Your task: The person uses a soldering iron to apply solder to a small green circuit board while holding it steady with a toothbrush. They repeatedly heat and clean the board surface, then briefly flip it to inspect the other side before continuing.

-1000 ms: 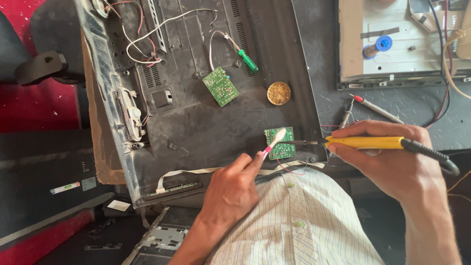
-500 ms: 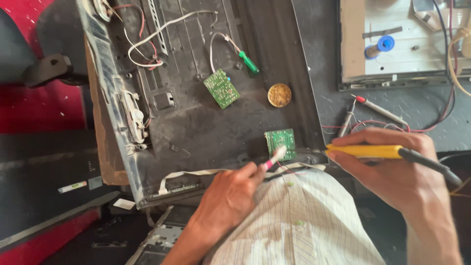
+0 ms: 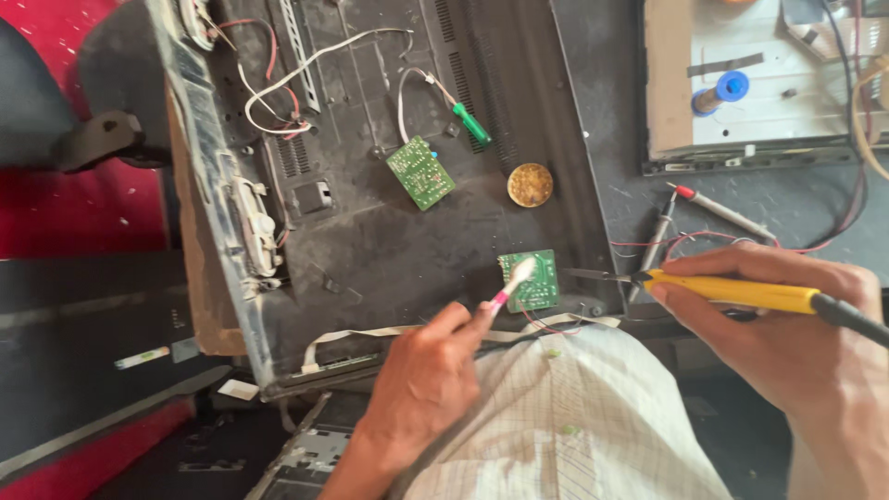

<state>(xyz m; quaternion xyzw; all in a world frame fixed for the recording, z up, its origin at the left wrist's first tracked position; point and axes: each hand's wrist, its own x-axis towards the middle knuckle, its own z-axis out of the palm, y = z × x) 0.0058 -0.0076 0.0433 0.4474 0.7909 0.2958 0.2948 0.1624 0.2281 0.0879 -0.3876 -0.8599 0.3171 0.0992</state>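
Change: both hands sit much as they did half a second back; the iron's tip has drawn slightly away from the small board, and the brush head now lies on that board's top left corner.
Left hand (image 3: pixel 421 393): closed around a brush (image 3: pixel 512 282) with a pink neck and pale bristles, the head touching the small board.
Right hand (image 3: pixel 787 343): wrapped around a yellow-handled iron (image 3: pixel 732 292), fingers along the handle, black cord running off right; the thin metal tip points left and stops just beside the board's right edge.
Small board (image 3: pixel 535 281): green, lying flat on the dark back panel (image 3: pixel 370 250), near the panel's lower right corner, red wires trailing below it.
Second board (image 3: pixel 420 173): green, tilted, higher on the panel, well apart from the hands.
Screwdriver (image 3: pixel 471 125): green handle, above the second board, a white wire looping by it.
Round tin (image 3: pixel 530 184): brass-coloured, between the two boards.
Probes (image 3: pixel 718 208): one red-tipped, one dark, on the grey bench near the right hand.
Solder spool (image 3: pixel 727 90): blue, on the pale tray at the top right.
Lap: checked shirt fills the lower middle.
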